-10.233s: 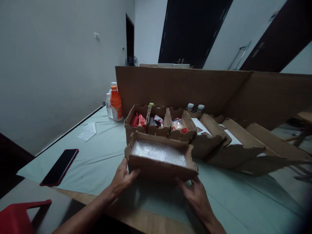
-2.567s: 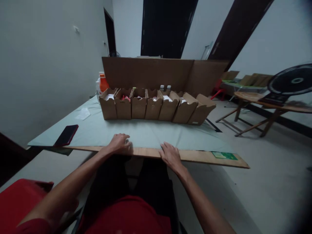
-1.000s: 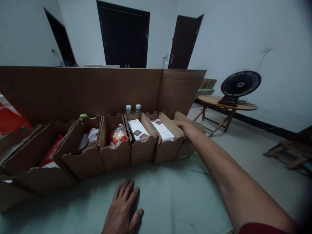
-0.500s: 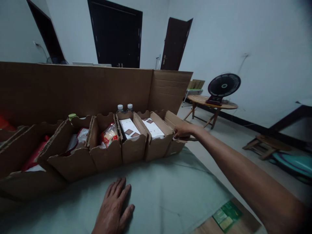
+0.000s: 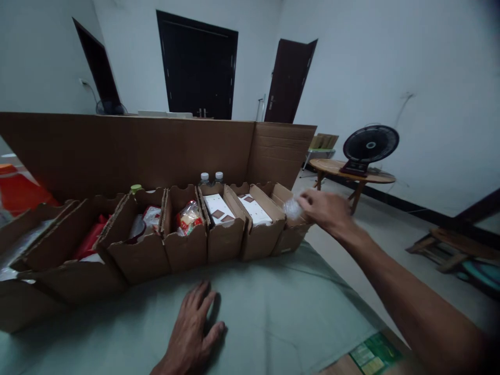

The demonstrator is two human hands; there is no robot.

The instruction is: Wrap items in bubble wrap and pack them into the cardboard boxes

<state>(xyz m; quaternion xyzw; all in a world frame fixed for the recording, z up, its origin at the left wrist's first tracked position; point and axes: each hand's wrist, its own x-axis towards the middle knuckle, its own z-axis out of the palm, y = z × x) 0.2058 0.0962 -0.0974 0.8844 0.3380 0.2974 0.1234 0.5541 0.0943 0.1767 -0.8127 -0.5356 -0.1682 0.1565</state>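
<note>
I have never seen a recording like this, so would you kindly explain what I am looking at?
Of course. There is no machine here: these are a person's own bare hands, and every picture comes from one camera worn on the head, looking forward and down.

A pale green cloth covers the table. On it stands a row of seven open cardboard boxes; inside some are a red packet, a clear-and-red packet and white cartons with brown squares. A cardboard screen stands behind.

The left hand rests palm down on the cloth, holding nothing. The right hand holds clear plastic, apparently bubble wrap, at the rightmost box.
</note>
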